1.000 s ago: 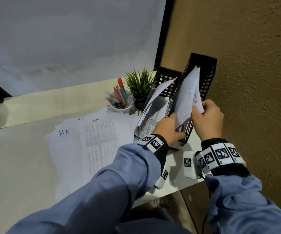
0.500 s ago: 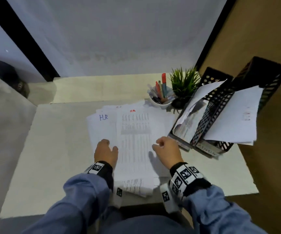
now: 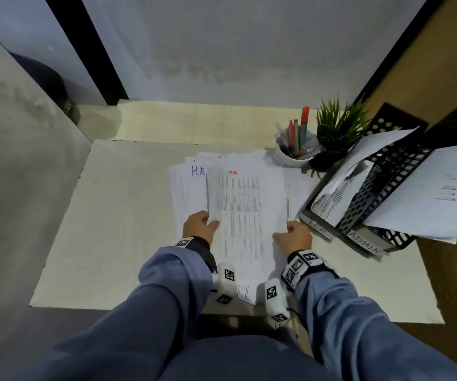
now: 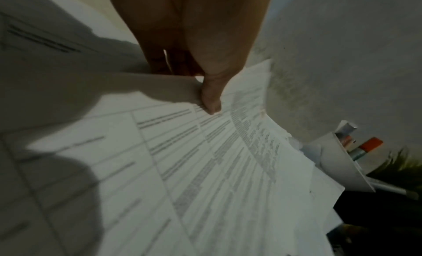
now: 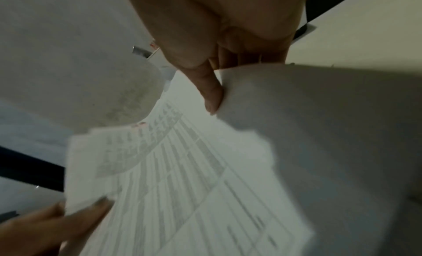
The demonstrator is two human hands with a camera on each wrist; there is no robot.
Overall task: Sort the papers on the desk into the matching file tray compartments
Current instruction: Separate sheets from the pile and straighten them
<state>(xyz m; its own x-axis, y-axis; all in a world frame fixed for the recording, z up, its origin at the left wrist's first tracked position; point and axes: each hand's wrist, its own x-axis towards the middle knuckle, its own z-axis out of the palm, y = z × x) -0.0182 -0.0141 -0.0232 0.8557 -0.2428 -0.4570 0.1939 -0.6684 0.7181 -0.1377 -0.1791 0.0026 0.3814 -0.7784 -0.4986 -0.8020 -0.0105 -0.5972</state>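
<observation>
While both hands pinch its side edges, the top sheet (image 3: pixel 245 215), a printed table with a small red mark at its head, lies lifted slightly off the pile of papers (image 3: pixel 191 185).

Left hand (image 3: pixel 200 225): thumb on the printed face, fingers (image 4: pixel 160 61) curled beneath the sheet's left edge. Right hand (image 3: pixel 293 237): thumb on top, fingers (image 5: pixel 239 56) tucked under the right edge, that side curling upward.

Pile, under the sheet: several loose pages fanned unevenly on the surface (image 3: pixel 117 229); one showing beyond the sheet's left edge is marked "H.R" in blue.

File tray (image 3: pixel 386 193), right of the sheet and close to its right edge: black perforated dividers, two front labels, the nearer reading roughly "H.R", the farther "ADMIN". Each compartment already holds papers; the farther one's sheet overhangs the tray.

Pen cup (image 3: pixel 294 152) and small potted plant (image 3: pixel 334 138): beyond the sheet's far right corner, beside the tray.

Step judged in hand: picking up one page and reading its mark. The red mark is too small to read surely. Next move calls for confirming it, then carrying the page rightward into the matching slot.

Room: broad bare surface left of the sheet; tight on the right, where the tray, its leaning papers and the cup could snag a limp page.
</observation>
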